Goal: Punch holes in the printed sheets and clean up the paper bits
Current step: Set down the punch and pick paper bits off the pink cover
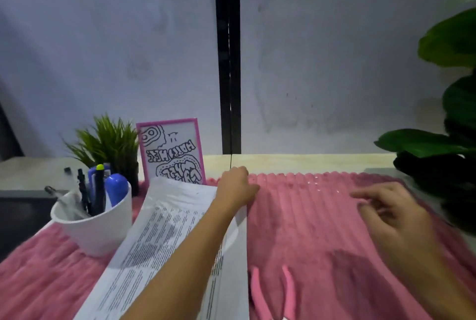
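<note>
Printed sheets (164,229) lengthwise away from person, left hand (235,186) gripping far corner, right hand (386,213) loose-fingered over mat (309,229)

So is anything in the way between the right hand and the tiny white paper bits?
Nothing visible is. Only bare pink mat lies between the right hand and the paper bits, which sit just past its fingertips.

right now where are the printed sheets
In the head view, the printed sheets lie left of centre on the pink mat, right of the white pen cup, their far end by the pink-framed drawing, where the left hand holds their corner.
</note>
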`<move>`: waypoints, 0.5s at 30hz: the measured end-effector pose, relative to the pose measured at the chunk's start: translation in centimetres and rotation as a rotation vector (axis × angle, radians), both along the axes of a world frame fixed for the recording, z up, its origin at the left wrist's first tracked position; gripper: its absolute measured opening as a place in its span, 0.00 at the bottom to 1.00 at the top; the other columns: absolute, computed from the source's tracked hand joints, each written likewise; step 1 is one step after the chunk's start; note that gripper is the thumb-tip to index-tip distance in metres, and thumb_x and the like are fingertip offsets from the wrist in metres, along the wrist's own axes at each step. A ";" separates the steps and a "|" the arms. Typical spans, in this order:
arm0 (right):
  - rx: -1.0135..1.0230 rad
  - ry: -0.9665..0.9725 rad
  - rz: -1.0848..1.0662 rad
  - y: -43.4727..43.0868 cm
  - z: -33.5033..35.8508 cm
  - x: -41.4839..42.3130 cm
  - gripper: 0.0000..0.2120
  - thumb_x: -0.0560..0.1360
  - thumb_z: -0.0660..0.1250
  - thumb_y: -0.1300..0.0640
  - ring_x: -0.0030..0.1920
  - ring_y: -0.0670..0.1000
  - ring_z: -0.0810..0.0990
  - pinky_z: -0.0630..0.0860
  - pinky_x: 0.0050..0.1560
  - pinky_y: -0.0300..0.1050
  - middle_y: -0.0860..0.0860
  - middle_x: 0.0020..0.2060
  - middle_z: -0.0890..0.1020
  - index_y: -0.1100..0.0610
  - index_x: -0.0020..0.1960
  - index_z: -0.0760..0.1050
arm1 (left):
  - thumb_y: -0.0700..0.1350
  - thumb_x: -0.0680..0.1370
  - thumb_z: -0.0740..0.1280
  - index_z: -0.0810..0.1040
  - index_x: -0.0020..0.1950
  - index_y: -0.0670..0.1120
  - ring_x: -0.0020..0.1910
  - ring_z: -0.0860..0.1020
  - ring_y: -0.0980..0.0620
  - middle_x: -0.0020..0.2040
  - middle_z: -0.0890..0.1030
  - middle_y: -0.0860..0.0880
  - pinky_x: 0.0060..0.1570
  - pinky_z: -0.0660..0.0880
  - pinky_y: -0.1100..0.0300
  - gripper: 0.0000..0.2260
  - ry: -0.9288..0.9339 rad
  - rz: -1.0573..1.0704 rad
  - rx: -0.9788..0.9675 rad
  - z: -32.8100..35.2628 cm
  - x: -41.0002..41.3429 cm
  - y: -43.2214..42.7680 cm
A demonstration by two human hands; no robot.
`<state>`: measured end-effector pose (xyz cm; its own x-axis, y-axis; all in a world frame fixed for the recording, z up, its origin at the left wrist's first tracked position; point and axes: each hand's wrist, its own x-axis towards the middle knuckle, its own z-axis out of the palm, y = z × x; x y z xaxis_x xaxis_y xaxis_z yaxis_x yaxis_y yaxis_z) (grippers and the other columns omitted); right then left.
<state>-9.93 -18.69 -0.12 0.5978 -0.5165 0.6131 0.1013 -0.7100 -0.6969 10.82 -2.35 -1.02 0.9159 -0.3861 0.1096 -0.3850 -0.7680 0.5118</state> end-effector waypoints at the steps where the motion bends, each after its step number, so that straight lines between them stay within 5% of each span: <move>1: -0.017 0.082 0.060 0.8 0.1 2.2 0.12 0.74 0.67 0.70 0.42 0.45 0.77 0.73 0.39 0.29 0.48 0.44 0.76 0.53 0.47 0.81 | 0.48 0.77 0.64 0.78 0.56 0.42 0.53 0.77 0.44 0.53 0.79 0.43 0.56 0.76 0.52 0.13 0.010 0.016 0.085 -0.2 0.8 0.1; 9: -0.026 0.375 0.157 1.3 -4.1 17.8 0.08 0.75 0.67 0.64 0.43 0.46 0.77 0.67 0.41 0.27 0.50 0.46 0.79 0.59 0.50 0.83 | 0.45 0.80 0.60 0.78 0.62 0.46 0.55 0.79 0.45 0.56 0.81 0.44 0.62 0.73 0.50 0.13 -0.062 0.023 0.178 -2.2 3.2 -0.3; 13: -0.006 0.426 0.161 1.9 -5.6 21.2 0.06 0.73 0.70 0.59 0.38 0.49 0.82 0.78 0.41 0.43 0.50 0.37 0.85 0.57 0.44 0.86 | 0.42 0.81 0.60 0.77 0.61 0.44 0.54 0.79 0.44 0.56 0.79 0.43 0.60 0.74 0.50 0.11 -0.156 -0.006 0.238 -2.3 2.7 -0.5; 15: -0.068 0.449 0.107 2.0 -6.1 21.7 0.05 0.73 0.71 0.56 0.36 0.47 0.81 0.79 0.38 0.44 0.48 0.36 0.85 0.54 0.43 0.86 | 0.43 0.81 0.59 0.76 0.62 0.45 0.54 0.79 0.43 0.55 0.80 0.43 0.60 0.74 0.49 0.12 -0.165 -0.010 0.233 -2.3 2.6 -0.5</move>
